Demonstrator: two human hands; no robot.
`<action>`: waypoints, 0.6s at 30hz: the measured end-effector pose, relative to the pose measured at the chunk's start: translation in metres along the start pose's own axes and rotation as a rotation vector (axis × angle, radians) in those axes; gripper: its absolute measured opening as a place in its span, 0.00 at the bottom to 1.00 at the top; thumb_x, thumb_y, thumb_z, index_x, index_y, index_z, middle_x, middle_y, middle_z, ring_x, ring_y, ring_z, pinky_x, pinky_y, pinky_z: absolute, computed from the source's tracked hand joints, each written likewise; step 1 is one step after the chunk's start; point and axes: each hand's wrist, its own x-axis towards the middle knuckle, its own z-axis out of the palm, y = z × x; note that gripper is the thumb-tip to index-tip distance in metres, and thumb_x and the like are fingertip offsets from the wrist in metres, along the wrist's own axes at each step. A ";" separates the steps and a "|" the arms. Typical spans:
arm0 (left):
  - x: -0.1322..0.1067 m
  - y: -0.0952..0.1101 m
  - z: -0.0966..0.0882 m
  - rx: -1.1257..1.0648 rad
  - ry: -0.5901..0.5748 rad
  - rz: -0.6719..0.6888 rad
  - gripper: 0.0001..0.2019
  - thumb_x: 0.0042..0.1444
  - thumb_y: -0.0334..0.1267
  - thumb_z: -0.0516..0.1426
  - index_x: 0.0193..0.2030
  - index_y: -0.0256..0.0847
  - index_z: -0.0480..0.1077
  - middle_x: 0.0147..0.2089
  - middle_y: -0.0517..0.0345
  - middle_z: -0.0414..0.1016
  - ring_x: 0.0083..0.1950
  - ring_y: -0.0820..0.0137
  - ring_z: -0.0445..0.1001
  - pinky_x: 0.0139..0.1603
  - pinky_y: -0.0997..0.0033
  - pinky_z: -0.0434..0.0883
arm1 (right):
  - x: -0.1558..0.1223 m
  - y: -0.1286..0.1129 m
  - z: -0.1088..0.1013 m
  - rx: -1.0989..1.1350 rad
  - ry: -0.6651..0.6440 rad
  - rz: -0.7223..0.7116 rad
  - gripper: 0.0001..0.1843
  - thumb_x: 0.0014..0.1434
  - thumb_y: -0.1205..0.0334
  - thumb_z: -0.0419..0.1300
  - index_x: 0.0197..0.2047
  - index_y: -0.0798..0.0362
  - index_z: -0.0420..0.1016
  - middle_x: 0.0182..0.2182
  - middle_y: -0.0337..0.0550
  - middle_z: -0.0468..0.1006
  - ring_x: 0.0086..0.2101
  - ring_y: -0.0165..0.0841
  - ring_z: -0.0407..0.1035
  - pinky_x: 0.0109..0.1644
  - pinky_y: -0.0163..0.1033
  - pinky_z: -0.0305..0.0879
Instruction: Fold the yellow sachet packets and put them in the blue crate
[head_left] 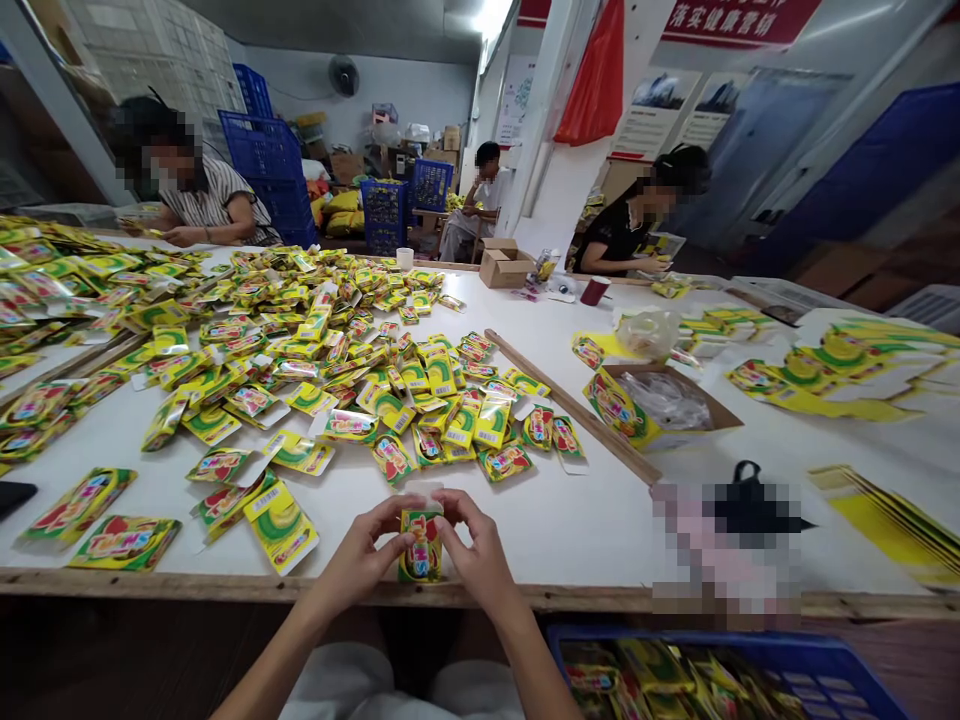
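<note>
My left hand [364,555] and my right hand [474,550] both pinch one small yellow-green packet [421,547] at the near edge of the white table [570,520]. The packet stands upright between my fingers, its white flap at the top. Fingers of both hands are closed on its sides. A large heap of the same packets [330,370] covers the table just beyond my hands.
A blue crate [712,675] with packets sits below the table edge at right. A wooden stick [570,405] and an open cardboard box [664,400] lie right of the heap. Three other people sit at the far side. Flat yellow cards [885,520] lie at right.
</note>
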 end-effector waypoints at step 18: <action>-0.001 -0.004 0.019 0.174 0.197 0.107 0.08 0.62 0.39 0.54 0.44 0.42 0.71 0.48 0.49 0.77 0.51 0.61 0.75 0.53 0.61 0.71 | -0.004 -0.003 0.006 -0.074 0.067 -0.074 0.07 0.60 0.64 0.58 0.40 0.50 0.77 0.41 0.44 0.78 0.42 0.36 0.72 0.44 0.38 0.69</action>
